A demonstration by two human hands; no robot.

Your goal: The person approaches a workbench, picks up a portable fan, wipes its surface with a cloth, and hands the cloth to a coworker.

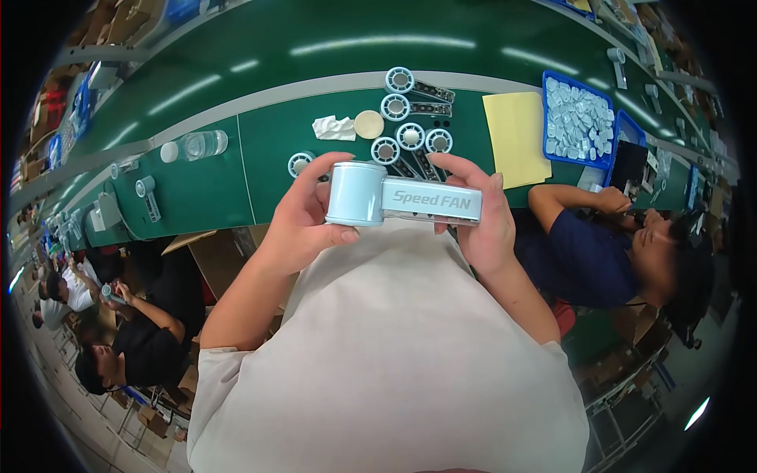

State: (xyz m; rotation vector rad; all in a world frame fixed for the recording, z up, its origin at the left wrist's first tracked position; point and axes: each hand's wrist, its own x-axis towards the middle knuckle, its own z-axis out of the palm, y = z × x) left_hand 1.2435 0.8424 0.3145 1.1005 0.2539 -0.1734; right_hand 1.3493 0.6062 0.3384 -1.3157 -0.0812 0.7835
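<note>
A light blue handheld fan (356,194) lies sideways between my hands, close to my chest, with "Speed FAN" printed on its handle. Around its round head my left hand (303,209) is closed, thumb below and fingers above. My right hand (487,217) grips the far end of the handle. Beyond them on the green bench lie several more fans, among them one fan (395,107) whose handle shows dark inner parts. Another fan (300,164) sits just past my left fingers, partly hidden. A crumpled white tissue (333,128) and a round beige disc (368,124) rest nearby.
Yellow paper sheets (516,140) lie to the right, beside a blue tray (578,118) full of small pale pieces. A clear bottle (197,146) lies at the left. Co-workers sit on both sides, one in a navy shirt (587,260) close to my right.
</note>
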